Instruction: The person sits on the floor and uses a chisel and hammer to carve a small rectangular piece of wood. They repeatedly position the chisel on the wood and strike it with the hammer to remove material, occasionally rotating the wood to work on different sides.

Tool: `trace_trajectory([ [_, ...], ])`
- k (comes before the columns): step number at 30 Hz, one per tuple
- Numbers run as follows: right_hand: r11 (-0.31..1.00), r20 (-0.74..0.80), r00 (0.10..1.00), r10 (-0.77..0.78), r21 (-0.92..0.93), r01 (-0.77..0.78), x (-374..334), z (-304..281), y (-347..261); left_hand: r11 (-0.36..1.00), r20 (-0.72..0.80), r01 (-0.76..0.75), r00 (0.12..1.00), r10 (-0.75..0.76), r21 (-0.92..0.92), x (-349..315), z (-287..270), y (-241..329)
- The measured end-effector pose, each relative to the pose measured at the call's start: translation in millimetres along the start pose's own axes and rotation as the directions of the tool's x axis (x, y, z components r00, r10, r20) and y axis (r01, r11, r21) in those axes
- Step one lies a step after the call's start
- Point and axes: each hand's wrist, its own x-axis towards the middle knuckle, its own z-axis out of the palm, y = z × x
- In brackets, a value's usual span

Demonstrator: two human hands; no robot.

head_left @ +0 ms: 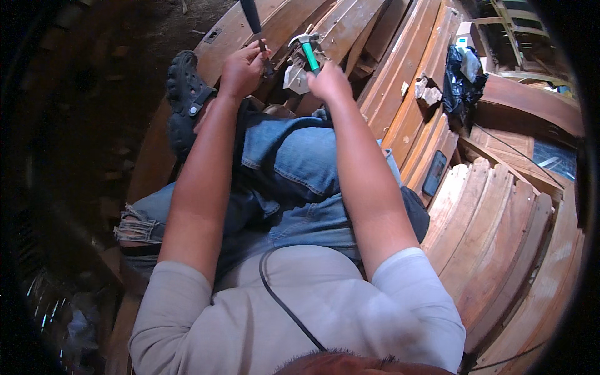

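Observation:
My left hand is closed around a long dark-handled tool. Its black handle sticks up past my fingers, and its thin lower end points down toward the wood; whether it is a chisel or a screwdriver I cannot make out. My right hand grips a claw hammer by its green and black handle. The hammer's metal head is up, a short way right of the tool and apart from it. Between and below my hands are wooden parts with rough, broken-looking ends.
Long varnished wooden boards run away ahead. To the right lie a black plastic bag, a phone on the wood, and pale slats. My foot in a dark clog rests at the left, on a curved board.

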Motion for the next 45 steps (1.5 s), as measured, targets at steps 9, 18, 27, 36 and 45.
trace_trajectory([
  [9,0.53,-0.352,0.859,-0.371,0.68,0.507,-13,-20,-45,0.774,0.139,-0.311,0.949,0.283,0.552,-9,18,28],
  [18,0.557,-0.424,0.9,-0.106,0.724,0.407,-14,-76,-20,0.746,0.28,-0.388,0.92,0.276,0.541,-1,2,48],
  [27,0.712,-0.158,0.909,-0.386,0.575,0.402,-21,-71,-26,0.935,-0.02,-0.154,0.985,0.169,0.32,-20,-38,115],
  [36,0.447,-0.306,0.722,-0.621,0.619,0.646,-93,-73,-63,0.892,-0.104,-0.278,0.937,0.333,0.357,-90,-94,179],
  [45,0.291,-0.445,0.461,-0.768,0.399,0.869,-108,-59,-75,0.993,-0.017,0.119,0.993,-0.119,0.017,-128,-108,168],
])
